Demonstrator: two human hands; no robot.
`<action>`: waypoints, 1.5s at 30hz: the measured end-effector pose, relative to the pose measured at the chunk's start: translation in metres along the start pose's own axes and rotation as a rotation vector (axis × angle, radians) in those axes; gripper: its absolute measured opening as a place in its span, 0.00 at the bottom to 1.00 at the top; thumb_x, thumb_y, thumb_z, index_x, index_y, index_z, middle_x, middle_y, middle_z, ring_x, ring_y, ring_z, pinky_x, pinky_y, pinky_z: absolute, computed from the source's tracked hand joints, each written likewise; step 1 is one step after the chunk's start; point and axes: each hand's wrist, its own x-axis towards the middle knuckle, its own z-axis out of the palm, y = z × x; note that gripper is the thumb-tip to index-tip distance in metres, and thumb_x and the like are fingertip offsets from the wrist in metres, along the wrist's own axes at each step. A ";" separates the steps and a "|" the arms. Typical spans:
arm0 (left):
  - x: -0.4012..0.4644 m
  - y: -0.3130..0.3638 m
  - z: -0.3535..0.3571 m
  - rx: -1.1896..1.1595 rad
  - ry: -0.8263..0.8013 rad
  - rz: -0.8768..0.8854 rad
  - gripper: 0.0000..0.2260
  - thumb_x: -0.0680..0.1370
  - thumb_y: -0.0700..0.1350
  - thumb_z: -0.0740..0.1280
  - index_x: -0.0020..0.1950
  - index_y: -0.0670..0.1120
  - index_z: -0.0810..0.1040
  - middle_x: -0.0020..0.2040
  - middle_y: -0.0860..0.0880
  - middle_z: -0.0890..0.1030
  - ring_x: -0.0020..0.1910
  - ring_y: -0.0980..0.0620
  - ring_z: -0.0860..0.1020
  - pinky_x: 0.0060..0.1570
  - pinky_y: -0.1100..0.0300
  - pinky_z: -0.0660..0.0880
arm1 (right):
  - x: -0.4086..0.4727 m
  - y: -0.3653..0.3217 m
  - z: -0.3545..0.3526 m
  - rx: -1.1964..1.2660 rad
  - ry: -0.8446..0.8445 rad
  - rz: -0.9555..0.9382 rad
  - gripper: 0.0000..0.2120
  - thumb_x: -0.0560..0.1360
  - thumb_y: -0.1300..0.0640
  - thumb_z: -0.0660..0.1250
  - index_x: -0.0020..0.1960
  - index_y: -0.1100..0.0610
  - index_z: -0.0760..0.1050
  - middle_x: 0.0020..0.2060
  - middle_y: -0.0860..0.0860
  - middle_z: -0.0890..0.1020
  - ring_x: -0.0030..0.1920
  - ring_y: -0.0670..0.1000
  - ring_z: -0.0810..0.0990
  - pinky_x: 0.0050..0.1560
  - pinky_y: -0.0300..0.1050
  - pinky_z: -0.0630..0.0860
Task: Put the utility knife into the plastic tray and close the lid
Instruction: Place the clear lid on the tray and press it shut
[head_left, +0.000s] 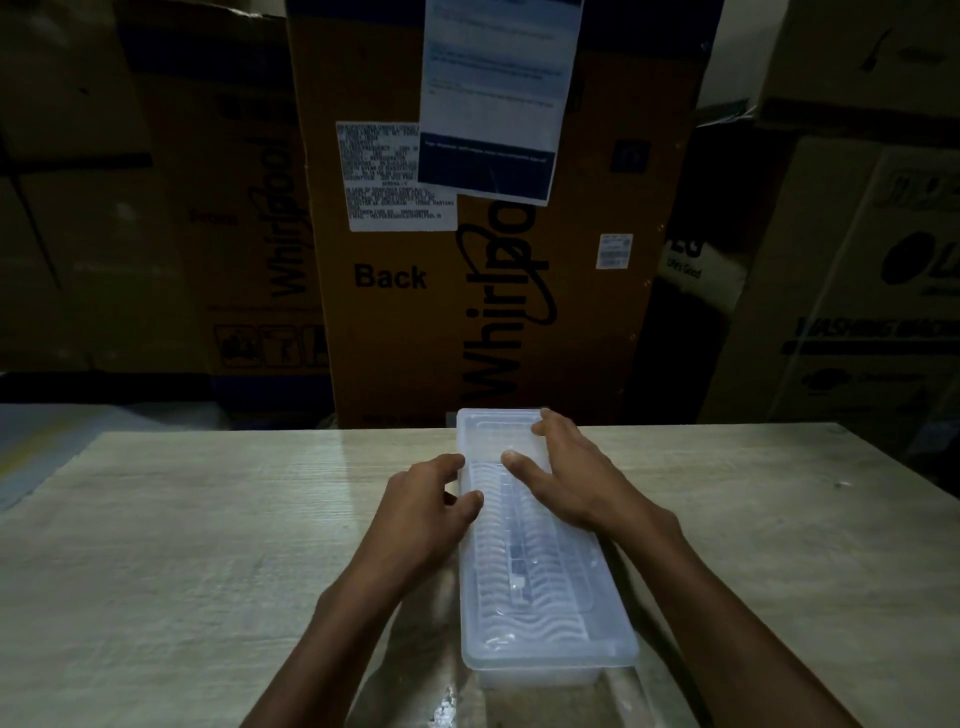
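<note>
A long translucent plastic tray (540, 670) lies lengthwise on the wooden table, its clear lid (566, 613) lying flat on top. Through the lid a dark slim shape, the utility knife (517, 564), shows along the ribbed floor. My left hand (426, 512) rests against the tray's left edge, fingers curled, thumb on the lid rim. My right hand (576, 478) lies spread across the far part of the lid, fingertips at its far right corner and its middle.
Large cardboard appliance boxes (467, 260) stand right behind the table's far edge (260, 430). The pale wood tabletop (182, 545) stretches left and right of the tray. A small shiny scrap (444, 709) lies near the front edge.
</note>
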 end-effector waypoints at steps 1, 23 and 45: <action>0.000 -0.001 0.000 0.000 0.000 -0.002 0.25 0.79 0.45 0.67 0.75 0.47 0.67 0.73 0.46 0.74 0.61 0.49 0.80 0.56 0.51 0.80 | 0.001 0.000 0.000 0.006 -0.009 0.010 0.36 0.76 0.33 0.59 0.77 0.50 0.55 0.77 0.50 0.63 0.71 0.54 0.71 0.66 0.57 0.72; 0.067 -0.016 0.008 0.543 -0.181 0.159 0.32 0.81 0.60 0.52 0.81 0.48 0.49 0.83 0.49 0.50 0.77 0.42 0.57 0.71 0.43 0.64 | 0.004 0.009 0.004 0.024 -0.012 -0.020 0.37 0.75 0.30 0.59 0.76 0.49 0.57 0.79 0.48 0.60 0.73 0.54 0.69 0.67 0.61 0.72; -0.018 0.011 0.019 0.586 -0.176 0.178 0.29 0.81 0.58 0.50 0.77 0.43 0.61 0.82 0.42 0.53 0.81 0.47 0.53 0.78 0.49 0.55 | -0.002 0.005 0.005 0.016 0.158 -0.041 0.27 0.77 0.39 0.63 0.70 0.53 0.69 0.69 0.49 0.68 0.66 0.53 0.71 0.62 0.51 0.73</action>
